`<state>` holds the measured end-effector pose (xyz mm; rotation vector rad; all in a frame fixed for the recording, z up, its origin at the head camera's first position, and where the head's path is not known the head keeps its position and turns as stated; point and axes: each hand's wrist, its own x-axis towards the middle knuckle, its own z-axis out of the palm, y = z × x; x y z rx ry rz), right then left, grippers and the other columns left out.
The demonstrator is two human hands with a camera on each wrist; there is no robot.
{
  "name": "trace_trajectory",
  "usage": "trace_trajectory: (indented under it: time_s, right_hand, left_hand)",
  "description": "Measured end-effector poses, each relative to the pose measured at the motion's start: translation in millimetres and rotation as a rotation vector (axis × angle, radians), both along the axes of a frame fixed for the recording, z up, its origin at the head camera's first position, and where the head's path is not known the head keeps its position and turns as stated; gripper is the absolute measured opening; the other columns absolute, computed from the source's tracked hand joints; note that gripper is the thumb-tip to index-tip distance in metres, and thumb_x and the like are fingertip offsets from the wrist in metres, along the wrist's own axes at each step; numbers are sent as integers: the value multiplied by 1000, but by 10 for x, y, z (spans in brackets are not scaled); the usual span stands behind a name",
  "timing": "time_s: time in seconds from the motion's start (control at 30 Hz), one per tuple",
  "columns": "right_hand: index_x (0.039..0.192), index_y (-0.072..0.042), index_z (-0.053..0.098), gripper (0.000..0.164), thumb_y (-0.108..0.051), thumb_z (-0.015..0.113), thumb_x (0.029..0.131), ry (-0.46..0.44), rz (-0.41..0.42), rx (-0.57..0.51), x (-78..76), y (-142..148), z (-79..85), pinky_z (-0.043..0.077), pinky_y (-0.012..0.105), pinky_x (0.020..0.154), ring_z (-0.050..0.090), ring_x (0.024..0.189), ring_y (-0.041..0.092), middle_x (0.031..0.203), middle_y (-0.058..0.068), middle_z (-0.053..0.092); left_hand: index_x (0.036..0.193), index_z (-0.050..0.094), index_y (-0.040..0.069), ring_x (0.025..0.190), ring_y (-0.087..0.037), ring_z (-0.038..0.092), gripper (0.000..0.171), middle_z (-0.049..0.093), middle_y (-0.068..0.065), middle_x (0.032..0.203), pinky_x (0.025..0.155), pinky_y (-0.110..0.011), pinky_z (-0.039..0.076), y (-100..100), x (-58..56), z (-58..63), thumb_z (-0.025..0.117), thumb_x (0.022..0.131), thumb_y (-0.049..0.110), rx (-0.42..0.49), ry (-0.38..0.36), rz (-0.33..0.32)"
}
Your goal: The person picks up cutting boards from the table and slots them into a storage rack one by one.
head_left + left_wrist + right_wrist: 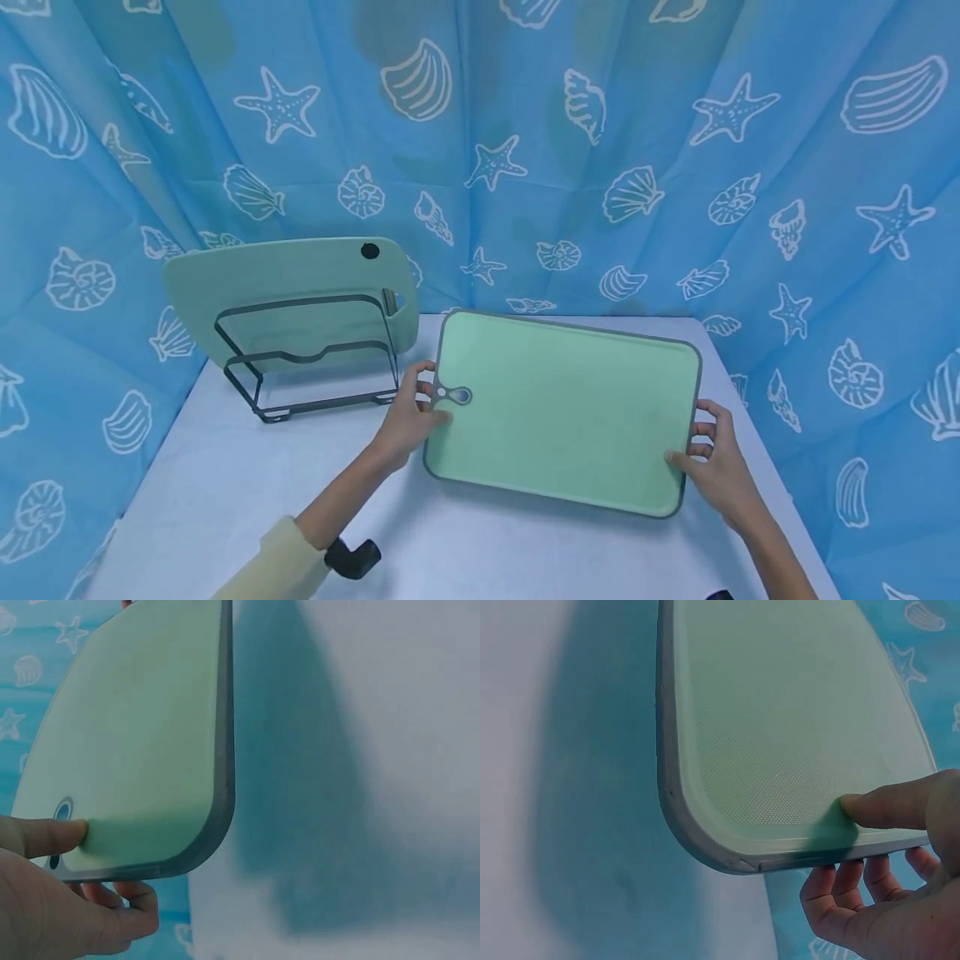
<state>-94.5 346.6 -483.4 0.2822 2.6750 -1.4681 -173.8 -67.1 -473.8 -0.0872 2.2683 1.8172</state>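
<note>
A light green cutting board (562,408) with a grey rim is held up over the white table, tilted toward the head camera. My left hand (411,417) grips its left short edge beside the small grey-ringed hole, thumb on the green face and fingers behind. On the opposite short edge my right hand (716,462) pinches the board, its thumb (885,806) on the face and its fingers curled behind the rim. The left wrist view shows the board's rounded corner (202,832) with a shadow on the table beside it.
At the back left stands a black wire rack (322,407). A second, darker green cutting board (292,275) with a handle slot leans upright in it. A blue curtain (480,217) printed with shells and starfish hangs behind the white table (225,500).
</note>
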Motion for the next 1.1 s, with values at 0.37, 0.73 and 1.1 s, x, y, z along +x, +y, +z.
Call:
trace_trajectory:
  time_s: [0.37, 0.73, 1.1]
  right_hand:
    - [153, -7, 7, 84, 2, 66, 93, 209, 53, -2, -26, -205, 234, 51, 21, 69, 53, 87, 15, 117, 18, 42]
    - [152, -5, 11, 83, 7, 65, 91, 311, 78, -27, -112, -453, 405, 53, 23, 70, 54, 88, 20, 115, 18, 43]
    - [153, -7, 12, 85, 7, 67, 90, 377, 112, -96, -211, -679, 551, 52, 21, 72, 53, 90, 22, 116, 17, 43]
  left_hand:
    - [145, 34, 13, 88, -23, 40, 69, 39, -12, 111, 73, -33, 43, -261, 50, 231, 64, 86, -11, 40, 86, -21]
    - [144, 31, 12, 86, -22, 39, 71, 37, -11, 110, 75, -33, 43, -517, 83, 423, 63, 86, -12, 29, 156, -3]
    - [147, 25, 10, 94, -26, 41, 73, 35, -13, 116, 81, -37, 43, -792, 137, 629, 64, 89, -11, -8, 232, 6]
